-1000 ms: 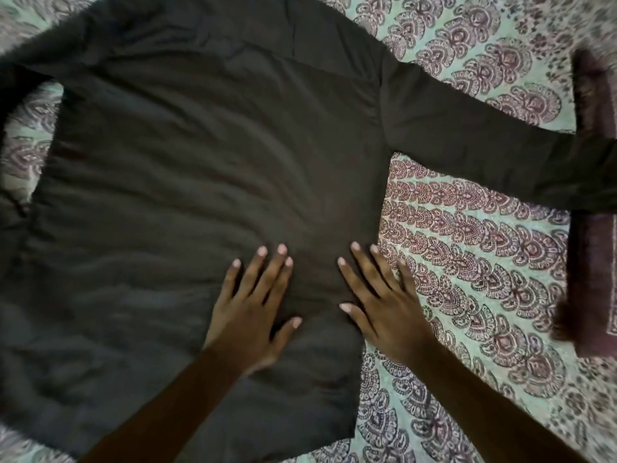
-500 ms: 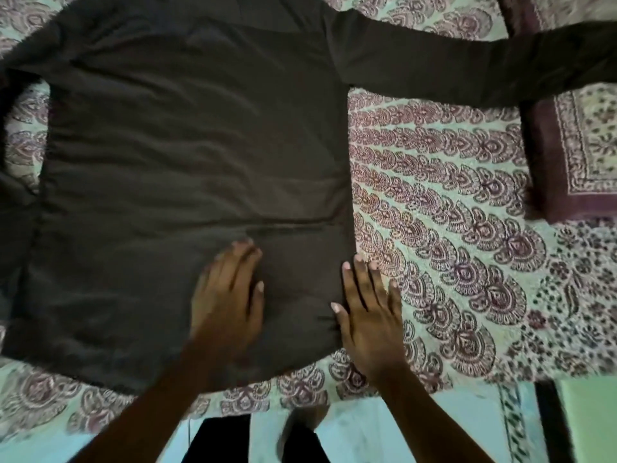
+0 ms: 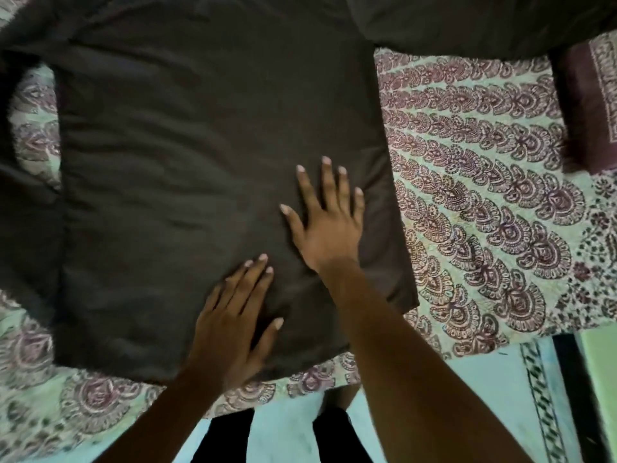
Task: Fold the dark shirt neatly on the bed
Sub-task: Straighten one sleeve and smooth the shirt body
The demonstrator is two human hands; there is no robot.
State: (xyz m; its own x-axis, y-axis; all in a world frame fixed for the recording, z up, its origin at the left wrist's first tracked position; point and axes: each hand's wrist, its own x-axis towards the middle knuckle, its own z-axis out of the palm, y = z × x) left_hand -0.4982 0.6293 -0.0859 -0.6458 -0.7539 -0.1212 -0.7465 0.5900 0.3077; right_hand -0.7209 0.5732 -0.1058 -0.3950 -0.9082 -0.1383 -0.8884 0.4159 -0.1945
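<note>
Shirt (image 3: 200,145), one; flat atop, two: left hand (image 3: 230,329), right hand (image 3: 329,228)

The shirt (image 3: 200,162) lies on the bed (image 3: 484,202) — left hand (image 3: 230,332) at its near edge, right hand (image 3: 329,228) farther in.

Bed (image 3: 83,402): covered by a pale green sheet (image 3: 484,195) printed with rows of maroon paisley motifs; its near edge runs along the bottom of the view. Pillow (image 3: 587,108): maroon with a pale patterned border, lying on the sheet at upper right, cut by the frame edge. Floor (image 3: 287,429): pale blue, smooth, carrying a narrow band (image 3: 542,402) of black braided pattern. Lower right corner: a dark strip (image 3: 574,389) beside a pale green surface (image 3: 601,379). Light: dim and even
</note>
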